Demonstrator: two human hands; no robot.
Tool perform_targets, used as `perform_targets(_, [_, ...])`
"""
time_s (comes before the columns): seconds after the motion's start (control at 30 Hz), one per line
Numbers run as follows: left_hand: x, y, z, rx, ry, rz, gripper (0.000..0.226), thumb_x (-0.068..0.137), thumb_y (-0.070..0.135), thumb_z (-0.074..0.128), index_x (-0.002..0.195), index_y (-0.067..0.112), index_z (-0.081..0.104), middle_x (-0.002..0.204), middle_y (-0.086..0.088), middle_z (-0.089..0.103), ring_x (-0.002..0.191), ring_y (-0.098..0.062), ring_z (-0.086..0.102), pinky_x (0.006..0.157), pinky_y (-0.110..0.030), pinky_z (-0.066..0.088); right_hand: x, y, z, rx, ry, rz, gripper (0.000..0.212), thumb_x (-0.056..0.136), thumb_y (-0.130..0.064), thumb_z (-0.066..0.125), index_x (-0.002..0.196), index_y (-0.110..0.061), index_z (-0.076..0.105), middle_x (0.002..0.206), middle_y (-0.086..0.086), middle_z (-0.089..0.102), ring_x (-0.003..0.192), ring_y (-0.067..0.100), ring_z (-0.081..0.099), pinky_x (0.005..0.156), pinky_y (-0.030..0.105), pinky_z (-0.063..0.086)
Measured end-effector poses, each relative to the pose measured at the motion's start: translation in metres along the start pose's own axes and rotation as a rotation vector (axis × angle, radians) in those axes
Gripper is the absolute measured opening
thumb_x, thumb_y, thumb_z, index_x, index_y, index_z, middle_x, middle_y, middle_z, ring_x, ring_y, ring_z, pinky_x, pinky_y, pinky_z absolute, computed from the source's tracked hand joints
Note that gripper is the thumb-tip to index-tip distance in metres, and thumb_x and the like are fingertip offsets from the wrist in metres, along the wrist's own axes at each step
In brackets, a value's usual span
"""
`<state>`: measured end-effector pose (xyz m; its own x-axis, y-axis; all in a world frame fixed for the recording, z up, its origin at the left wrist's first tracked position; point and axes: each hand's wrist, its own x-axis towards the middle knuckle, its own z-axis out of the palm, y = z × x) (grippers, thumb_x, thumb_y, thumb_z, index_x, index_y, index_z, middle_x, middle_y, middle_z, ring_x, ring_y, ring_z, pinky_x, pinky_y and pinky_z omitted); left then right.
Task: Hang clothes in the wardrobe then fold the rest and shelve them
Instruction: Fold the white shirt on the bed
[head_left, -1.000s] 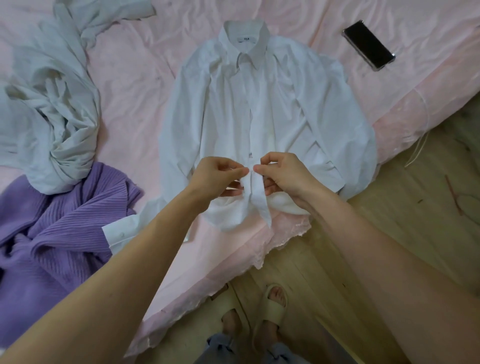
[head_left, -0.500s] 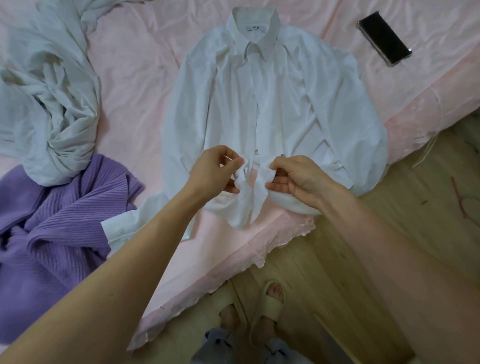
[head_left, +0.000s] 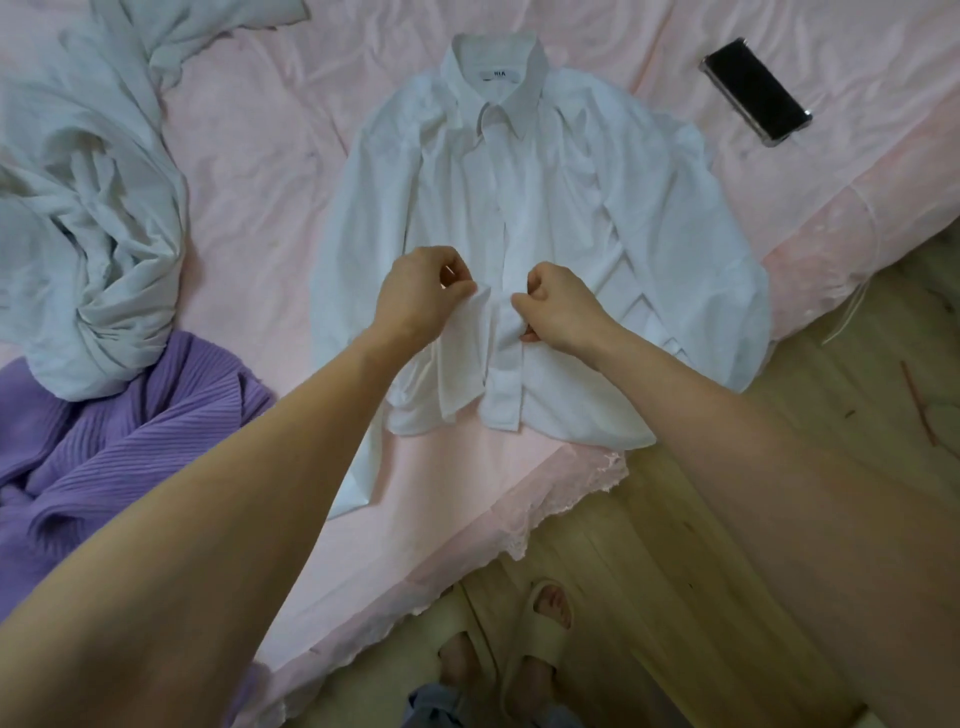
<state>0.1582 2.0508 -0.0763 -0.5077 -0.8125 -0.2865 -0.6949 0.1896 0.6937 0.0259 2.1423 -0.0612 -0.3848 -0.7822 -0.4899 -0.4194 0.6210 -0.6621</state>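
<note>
A white collared shirt (head_left: 545, 208) lies face up on the pink bed sheet (head_left: 260, 156), collar at the far end, sleeves folded in over the front. My left hand (head_left: 423, 296) pinches the left front edge of the shirt near the lower placket. My right hand (head_left: 558, 306) pinches the right front edge beside it. The two edges are held a little apart, and the lower left panel hangs loose toward the hem.
A crumpled pale grey-green garment (head_left: 88, 208) lies at the left of the bed, a purple ribbed knit (head_left: 104, 447) below it. A black phone (head_left: 756, 91) rests at the far right. The bed's lace edge (head_left: 566, 514) meets a wooden floor (head_left: 753, 467); my sandalled feet (head_left: 540, 634) stand there.
My hands, first touching at the placket, have drawn slightly apart, each keeping its edge of the shirt front. The shirt itself has stayed in place.
</note>
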Motion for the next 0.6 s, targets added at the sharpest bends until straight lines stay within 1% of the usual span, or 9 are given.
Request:
perform_targets(0.07, [0.004,-0.007,-0.001,-0.008,-0.001,-0.035,0.008,0.085,0.023,0.066,0.082,0.015,0.068,0.086,-0.001,0.068,0.08,-0.02,0.066,0.072,-0.035,0.056,0.007,0.0,0.007,-0.011,0.047,-0.011,0.008,0.092,-0.016,0.05,0.087,-0.01,0.047,0.073,0.005,0.052,0.083,0.032,0.062,0.083,0.049,0.053])
perform_targets(0.17, [0.002,-0.012,0.0,-0.198,-0.047,-0.127,0.009,0.084,0.016,0.069,0.081,0.008,0.069,0.079,-0.005,0.068,0.073,-0.023,0.068,0.072,-0.04,0.06,0.012,-0.005,0.016,0.2,0.093,0.036,0.008,0.089,-0.011,0.058,0.084,-0.007,0.054,0.071,0.004,0.053,0.071,0.024,0.061,0.06,0.027,0.056])
perform_targets(0.23, [-0.003,-0.011,0.001,-0.333,-0.091,-0.186,0.009,0.084,0.012,0.069,0.084,0.003,0.07,0.077,-0.006,0.066,0.073,-0.02,0.066,0.071,-0.035,0.061,0.011,-0.006,0.018,0.315,0.112,0.052,0.007,0.087,-0.005,0.061,0.081,-0.005,0.058,0.071,0.006,0.055,0.063,0.019,0.059,0.054,0.02,0.054])
perform_targets(0.33, [-0.013,-0.009,0.001,-0.508,-0.11,-0.274,0.01,0.083,0.011,0.072,0.087,0.002,0.073,0.078,-0.007,0.067,0.071,-0.014,0.062,0.061,-0.019,0.056,0.008,-0.004,0.016,0.422,0.142,0.056,0.013,0.084,0.001,0.064,0.074,-0.006,0.059,0.068,0.001,0.055,0.062,0.015,0.062,0.066,0.024,0.059])
perform_targets(0.4, [-0.02,-0.009,0.004,-0.624,-0.084,-0.345,0.008,0.081,0.01,0.075,0.085,0.003,0.073,0.077,-0.007,0.069,0.068,-0.012,0.063,0.059,-0.016,0.053,0.002,-0.002,0.014,0.439,0.141,0.045,0.018,0.082,0.004,0.065,0.068,-0.004,0.059,0.064,0.0,0.051,0.062,0.011,0.062,0.068,0.022,0.058])
perform_targets(0.47, [-0.024,-0.009,0.008,-0.757,-0.069,-0.396,0.008,0.079,0.005,0.076,0.085,0.0,0.073,0.078,-0.01,0.069,0.07,-0.014,0.066,0.066,-0.018,0.056,-0.003,-0.001,0.014,0.386,0.135,0.034,0.026,0.081,0.004,0.065,0.06,-0.006,0.055,0.06,0.0,0.047,0.06,0.007,0.057,0.064,0.017,0.054])
perform_targets(0.53, [-0.028,-0.007,0.012,-0.822,-0.082,-0.417,0.012,0.081,0.003,0.074,0.091,-0.003,0.072,0.083,-0.014,0.07,0.075,-0.017,0.068,0.075,-0.022,0.058,-0.005,0.0,0.017,0.311,0.154,0.038,0.027,0.079,-0.001,0.066,0.055,-0.007,0.053,0.057,0.0,0.048,0.059,0.012,0.057,0.065,0.027,0.055])
perform_targets(0.57, [-0.029,-0.006,0.012,-0.835,-0.083,-0.423,0.014,0.082,0.004,0.074,0.093,-0.003,0.072,0.086,-0.015,0.071,0.077,-0.017,0.069,0.079,-0.023,0.057,-0.003,0.0,0.018,0.275,0.177,0.044,0.023,0.078,-0.005,0.067,0.058,-0.004,0.056,0.059,0.003,0.052,0.062,0.02,0.06,0.071,0.036,0.054])
perform_targets(0.6, [-0.031,-0.005,0.012,-0.85,-0.08,-0.431,0.014,0.082,0.005,0.073,0.094,-0.003,0.072,0.087,-0.014,0.071,0.078,-0.017,0.07,0.081,-0.024,0.057,-0.002,0.0,0.017,0.229,0.208,0.046,0.017,0.078,-0.009,0.067,0.065,0.0,0.06,0.063,0.007,0.058,0.069,0.026,0.063,0.074,0.038,0.054])
